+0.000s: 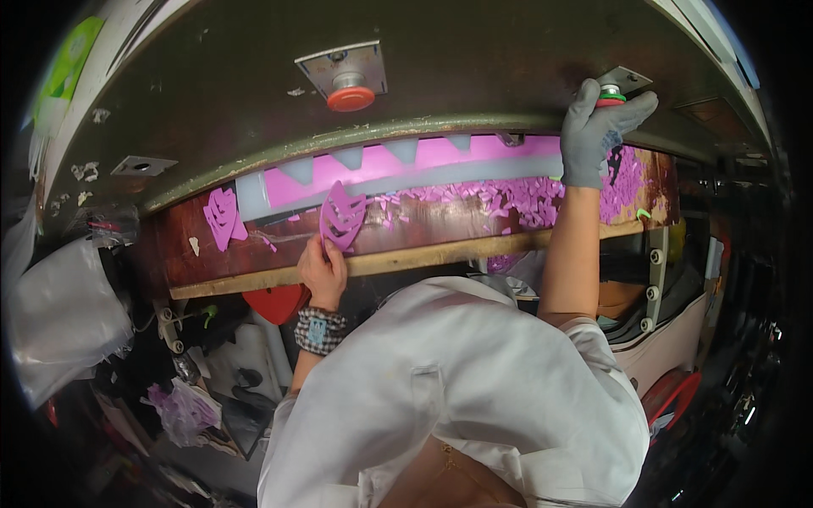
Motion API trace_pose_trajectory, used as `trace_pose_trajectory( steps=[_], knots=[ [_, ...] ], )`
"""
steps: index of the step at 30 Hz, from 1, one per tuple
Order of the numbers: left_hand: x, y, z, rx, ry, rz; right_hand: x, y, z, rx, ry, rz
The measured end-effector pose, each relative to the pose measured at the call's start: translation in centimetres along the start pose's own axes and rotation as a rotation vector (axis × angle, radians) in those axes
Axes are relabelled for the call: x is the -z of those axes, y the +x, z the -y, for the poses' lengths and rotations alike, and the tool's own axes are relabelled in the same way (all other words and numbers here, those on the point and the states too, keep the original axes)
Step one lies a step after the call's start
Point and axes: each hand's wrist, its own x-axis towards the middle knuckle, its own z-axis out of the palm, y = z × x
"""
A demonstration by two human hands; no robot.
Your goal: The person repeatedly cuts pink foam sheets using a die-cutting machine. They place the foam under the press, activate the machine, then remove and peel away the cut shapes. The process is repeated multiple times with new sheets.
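left hand (323,271): your bare left hand pinches a flat pink cut piece (342,217) at its lower edge; the grip is closed on it, thumb and fingers together.
pink cut piece: leaf-shaped, pointed at the bottom, with slotted cut-outs across it; it looks thin, matte and flexible, and stands tilted over the reddish-brown board (178,254), just above the wooden strip (440,252) at the tabletop's front edge.
second cut piece (222,218): the same pink shape lies flat on the board to the left, near but apart from yours.
right hand (597,131): in a grey knit glove, your fingers curl over a green-and-red push button (611,96) on its metal plate; the grip is wrapped about the button.
pink sheet (423,161): smooth, with a pale sawtooth-edged bar across it.
scraps (525,196): small pink offcuts heaped on the board below your right wrist.
red button (351,97): round and glossy, on a grey plate on the dark curved machine cover above.
wristband (320,328): checked fabric on your left wrist.
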Motion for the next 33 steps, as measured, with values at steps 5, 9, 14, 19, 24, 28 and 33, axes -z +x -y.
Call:
trace_pose_trajectory(
  steps=[5, 9, 14, 19, 24, 28, 33],
  knots=[
    [-0.7, 2.2, 0.6, -0.002, 0.018, 0.021, -0.4, -1.1, -1.3, 0.052, 0.029, 0.093],
    [-0.9, 2.7, 1.0, 0.108, 0.059, 0.05, 1.4, -4.6, -0.5, -0.056, 0.125, 0.224],
    [-1.4, 2.4, 1.6, 0.169, 0.02, 0.055, 4.6, -16.8, -0.4, -0.536, 0.165, 0.729],
    [-1.8, 1.8, 2.6, 0.213, 0.032, 0.129, 5.7, -19.3, -3.7, -0.043, 0.201, 0.854],
    [0.7, -1.3, 2.4, 0.302, -0.145, 0.204, 8.7, -18.5, -1.3, -0.162, 0.125, 0.841],
    [3.2, -2.4, 1.4, 0.481, -0.928, 0.053, 6.1, -15.1, -0.7, -0.183, 0.219, 0.37],
    [0.9, 1.5, -0.9, 0.273, -0.629, -0.047, 1.7, -15.9, 0.5, 0.107, -0.199, 0.589]
  ],
)
